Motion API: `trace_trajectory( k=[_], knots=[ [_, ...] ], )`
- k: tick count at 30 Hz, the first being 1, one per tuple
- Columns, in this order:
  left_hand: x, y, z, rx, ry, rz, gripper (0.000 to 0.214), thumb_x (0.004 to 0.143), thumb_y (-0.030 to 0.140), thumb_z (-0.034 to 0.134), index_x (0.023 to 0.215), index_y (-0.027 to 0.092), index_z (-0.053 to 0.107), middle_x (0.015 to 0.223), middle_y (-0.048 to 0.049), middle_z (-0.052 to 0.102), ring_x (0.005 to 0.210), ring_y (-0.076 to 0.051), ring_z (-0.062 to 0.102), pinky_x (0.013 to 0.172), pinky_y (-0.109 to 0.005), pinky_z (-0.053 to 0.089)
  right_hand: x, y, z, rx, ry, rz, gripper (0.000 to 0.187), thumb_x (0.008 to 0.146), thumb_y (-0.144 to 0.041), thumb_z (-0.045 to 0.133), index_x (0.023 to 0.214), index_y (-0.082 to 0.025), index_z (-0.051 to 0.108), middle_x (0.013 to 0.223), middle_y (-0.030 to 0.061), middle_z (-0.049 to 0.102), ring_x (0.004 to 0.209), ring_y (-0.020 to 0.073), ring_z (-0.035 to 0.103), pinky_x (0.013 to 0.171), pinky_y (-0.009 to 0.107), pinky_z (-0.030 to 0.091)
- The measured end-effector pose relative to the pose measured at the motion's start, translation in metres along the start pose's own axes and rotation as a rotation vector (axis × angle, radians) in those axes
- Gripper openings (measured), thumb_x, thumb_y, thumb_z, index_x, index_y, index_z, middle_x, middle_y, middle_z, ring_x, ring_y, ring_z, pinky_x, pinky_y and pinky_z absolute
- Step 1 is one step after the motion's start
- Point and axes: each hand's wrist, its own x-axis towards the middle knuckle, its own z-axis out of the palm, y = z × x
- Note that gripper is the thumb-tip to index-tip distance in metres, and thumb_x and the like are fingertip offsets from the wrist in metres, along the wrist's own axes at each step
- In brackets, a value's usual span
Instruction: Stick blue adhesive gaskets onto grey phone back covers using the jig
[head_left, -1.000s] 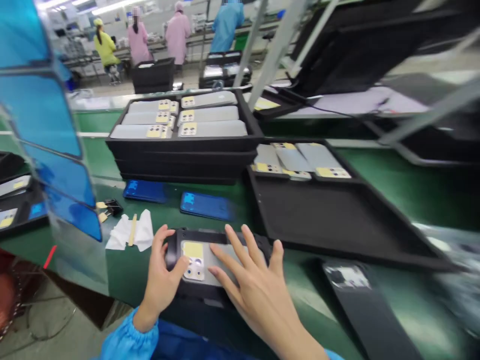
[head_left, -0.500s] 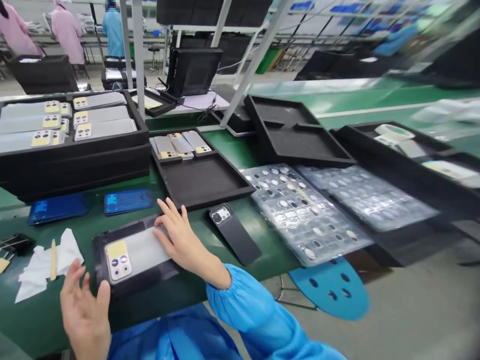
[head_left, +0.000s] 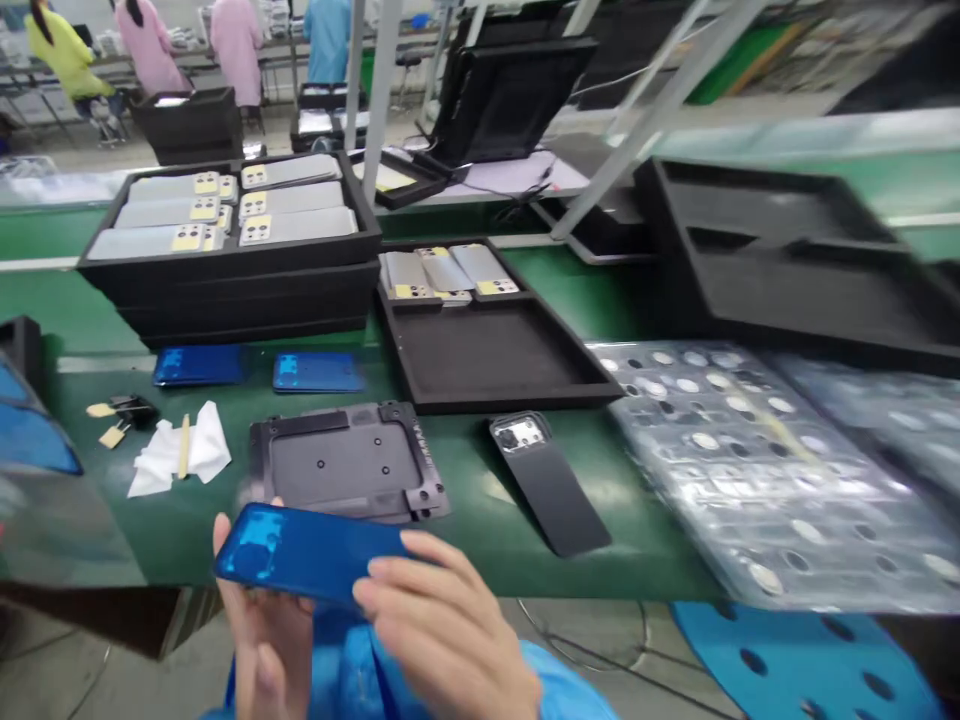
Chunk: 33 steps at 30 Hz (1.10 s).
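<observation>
Both my hands hold a blue phone back cover (head_left: 300, 550) just in front of the table edge, blue face up. My left hand (head_left: 262, 630) grips it from below, fingers curled at its left end. From the right, my right hand (head_left: 442, 630) closes its fingers over the cover's right end. Just beyond the cover the black fixture (head_left: 345, 462) lies on the green table with its recess bare.
Two blue covers (head_left: 319, 371) lie past the fixture. Stacked black trays (head_left: 232, 270) hold grey covers. A shallow tray (head_left: 487, 350), a dark phone-shaped plate (head_left: 551, 485), clear blister sheets of small parts (head_left: 750, 460), a white wipe with a stick (head_left: 180, 455) and clips surround it. People stand far behind.
The grey cover has left the fixture, which now lies bare. My hands have come off the fixture and now hold a blue-faced cover near the table edge. The camera has swung.
</observation>
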Motion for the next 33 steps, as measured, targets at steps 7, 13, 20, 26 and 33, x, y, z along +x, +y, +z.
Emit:
trace_trajectory(
  k=[7, 13, 20, 26, 33],
  knots=[
    [0.000, 0.021, 0.002, -0.076, 0.217, 0.077, 0.069, 0.090, 0.060, 0.062, 0.151, 0.058, 0.030, 0.149, 0.0053, 0.057, 0.135, -0.024, 0.056, 0.103, -0.039, 0.056, -0.026, -0.057, 0.039, 0.163, -0.033, 0.067, 0.019, 0.103, -0.014, 0.049, 0.096, -0.018, 0.066, 0.088, 0.0013, 0.084, 0.092, 0.0136, 0.079, 0.106, 0.027, 0.055],
    [0.028, 0.054, -0.018, -0.142, 0.223, -0.174, 0.062, 0.092, 0.068, 0.049, 0.149, 0.043, 0.045, 0.131, -0.0044, 0.067, 0.097, -0.022, 0.069, 0.071, -0.032, 0.060, -0.042, -0.060, 0.020, 0.454, -0.023, 0.538, 0.010, 0.098, -0.020, 0.056, 0.096, -0.021, 0.066, 0.072, 0.0020, 0.075, 0.064, 0.0140, 0.072, 0.062, 0.023, 0.061],
    [0.046, 0.050, -0.036, -0.344, 0.121, -0.385, 0.066, 0.095, 0.073, 0.036, 0.142, 0.031, 0.056, 0.130, -0.0086, 0.068, 0.085, -0.016, 0.070, 0.060, -0.022, 0.058, -0.059, -0.053, 0.037, 0.837, -0.465, 1.109, 0.026, 0.096, -0.037, 0.057, 0.087, -0.019, 0.074, 0.068, 0.0024, 0.075, 0.061, 0.0147, 0.068, 0.062, 0.024, 0.055],
    [0.044, 0.047, -0.035, -0.395, 0.103, -0.414, 0.070, 0.097, 0.072, 0.027, 0.144, 0.028, 0.054, 0.121, -0.0119, 0.073, 0.084, -0.019, 0.074, 0.062, -0.028, 0.062, -0.059, -0.054, 0.047, 0.942, -0.501, 1.185, 0.045, 0.096, -0.048, 0.056, 0.063, -0.020, 0.069, 0.065, 0.0036, 0.073, 0.067, 0.0156, 0.068, 0.068, 0.025, 0.054],
    [0.043, 0.049, -0.035, -0.343, 0.091, -0.418, 0.078, 0.095, 0.076, 0.019, 0.149, 0.027, 0.049, 0.118, -0.0113, 0.075, 0.080, -0.020, 0.074, 0.061, -0.029, 0.062, -0.063, -0.051, 0.051, 0.934, -0.515, 1.212, 0.040, 0.093, -0.043, 0.057, 0.064, -0.020, 0.071, 0.064, 0.0038, 0.075, 0.067, 0.0172, 0.070, 0.071, 0.028, 0.054]
  ],
)
